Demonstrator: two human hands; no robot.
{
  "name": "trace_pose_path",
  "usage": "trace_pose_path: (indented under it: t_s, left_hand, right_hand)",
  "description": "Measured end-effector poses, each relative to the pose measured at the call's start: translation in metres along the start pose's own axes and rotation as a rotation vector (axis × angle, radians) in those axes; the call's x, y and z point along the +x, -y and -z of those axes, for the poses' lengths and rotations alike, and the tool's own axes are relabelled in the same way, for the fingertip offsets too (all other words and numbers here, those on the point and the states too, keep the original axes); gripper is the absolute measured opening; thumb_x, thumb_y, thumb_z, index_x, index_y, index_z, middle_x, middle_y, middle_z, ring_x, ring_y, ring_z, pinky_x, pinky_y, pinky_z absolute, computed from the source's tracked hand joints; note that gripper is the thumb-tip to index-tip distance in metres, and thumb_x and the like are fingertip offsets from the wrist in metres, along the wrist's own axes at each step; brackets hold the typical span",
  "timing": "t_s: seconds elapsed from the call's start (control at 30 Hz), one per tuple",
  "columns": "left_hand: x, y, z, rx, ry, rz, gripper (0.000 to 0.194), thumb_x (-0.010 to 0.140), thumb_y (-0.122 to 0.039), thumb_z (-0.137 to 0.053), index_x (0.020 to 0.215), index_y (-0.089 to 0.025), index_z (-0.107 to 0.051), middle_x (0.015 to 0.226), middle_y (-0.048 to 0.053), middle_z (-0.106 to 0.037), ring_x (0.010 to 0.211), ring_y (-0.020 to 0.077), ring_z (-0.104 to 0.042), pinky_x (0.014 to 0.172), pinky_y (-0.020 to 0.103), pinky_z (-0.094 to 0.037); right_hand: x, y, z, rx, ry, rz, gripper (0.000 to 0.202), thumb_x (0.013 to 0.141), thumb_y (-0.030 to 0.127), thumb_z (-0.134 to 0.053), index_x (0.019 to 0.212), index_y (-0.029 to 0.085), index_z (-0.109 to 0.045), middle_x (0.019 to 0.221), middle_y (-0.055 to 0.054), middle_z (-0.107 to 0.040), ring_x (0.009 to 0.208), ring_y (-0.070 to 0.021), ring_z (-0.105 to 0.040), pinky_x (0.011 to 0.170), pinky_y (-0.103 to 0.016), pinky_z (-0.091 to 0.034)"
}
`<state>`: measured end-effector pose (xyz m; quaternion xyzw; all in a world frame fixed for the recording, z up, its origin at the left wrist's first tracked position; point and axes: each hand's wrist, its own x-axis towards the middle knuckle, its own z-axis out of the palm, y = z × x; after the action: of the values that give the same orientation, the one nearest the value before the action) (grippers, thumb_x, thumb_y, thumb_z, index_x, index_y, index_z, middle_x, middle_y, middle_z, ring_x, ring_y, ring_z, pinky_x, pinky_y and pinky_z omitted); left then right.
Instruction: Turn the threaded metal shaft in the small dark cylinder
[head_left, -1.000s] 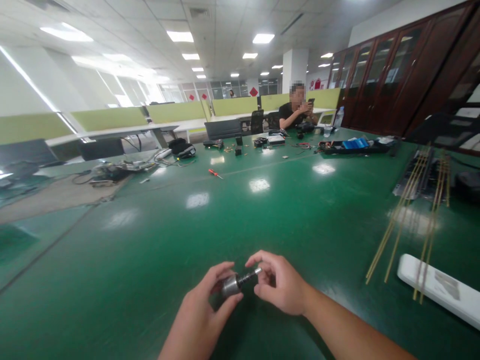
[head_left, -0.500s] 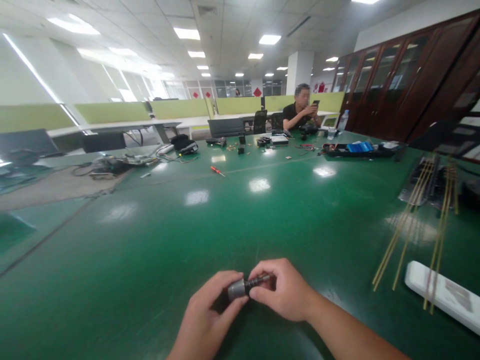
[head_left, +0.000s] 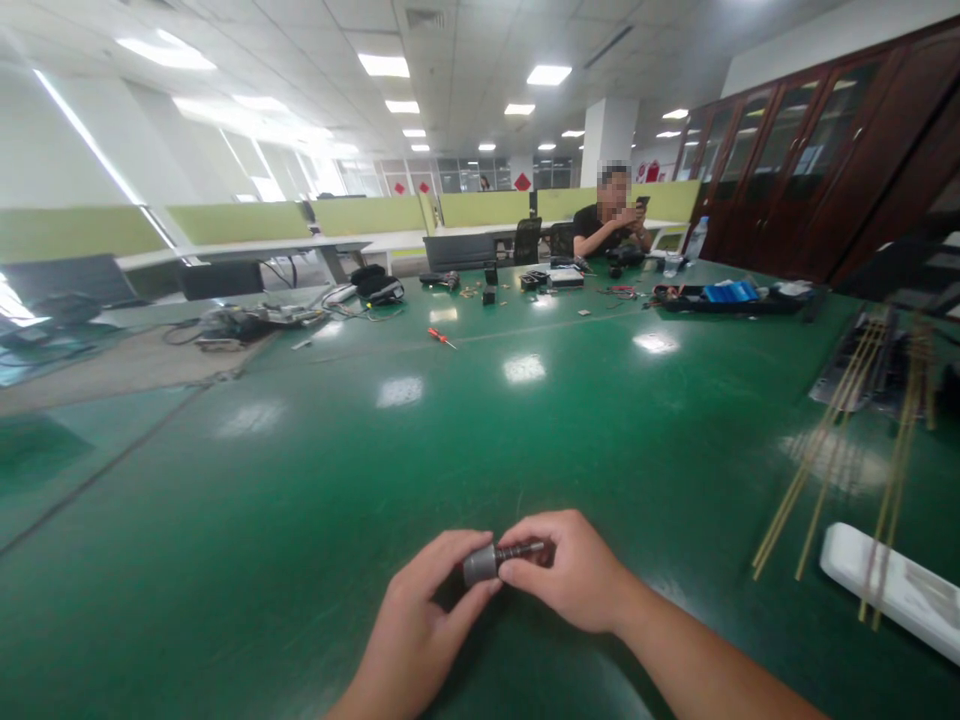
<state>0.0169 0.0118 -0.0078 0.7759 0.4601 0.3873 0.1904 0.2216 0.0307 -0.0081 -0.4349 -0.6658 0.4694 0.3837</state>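
Note:
A small grey metal cylinder (head_left: 480,566) with a dark, ribbed or spring-like shaft (head_left: 517,550) is held between my two hands above the green table, near its front. My left hand (head_left: 439,605) grips the wide cylinder end between thumb and fingers. Around the shaft, my right hand (head_left: 566,568) pinches with thumb and fingertips; the thin pale tip of the shaft points right, toward the palm. The curled fingers hide part of the shaft.
A red screwdriver (head_left: 442,338) lies on the green table (head_left: 360,460). Thin yellowish rods (head_left: 817,450) and a white oblong object (head_left: 889,590) are at right. Electronic parts, a black tray (head_left: 735,297) and a bottle (head_left: 697,238) stand farther back, where a person (head_left: 600,225) sits holding a phone.
The view has shifted slightly, so the surroundings appear a little farther right. Both hands still hold the part, and the right fingertips have moved a little, showing more of the shaft.

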Motion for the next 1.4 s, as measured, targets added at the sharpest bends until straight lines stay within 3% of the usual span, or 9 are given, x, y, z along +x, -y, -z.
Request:
trace_pose_path:
  t_s: [1.4]
  left_hand:
    - [-0.0028, 0.0005, 0.0002, 0.044, -0.041, 0.01, 0.023, 0.085, -0.035, -0.072, 0.107, -0.028, -0.072, 0.101, 0.002, -0.074, 0.091, 0.0189, -0.072, 0.084, 0.026, -0.06]
  right_hand:
    - [-0.0018, 0.0019, 0.0031, -0.04, 0.0, 0.014, 0.01, 0.077, 0.024, -0.071, 0.082, 0.019, -0.079, 0.071, -0.001, -0.07, 0.064, -0.0153, -0.059, 0.06, -0.024, -0.042]
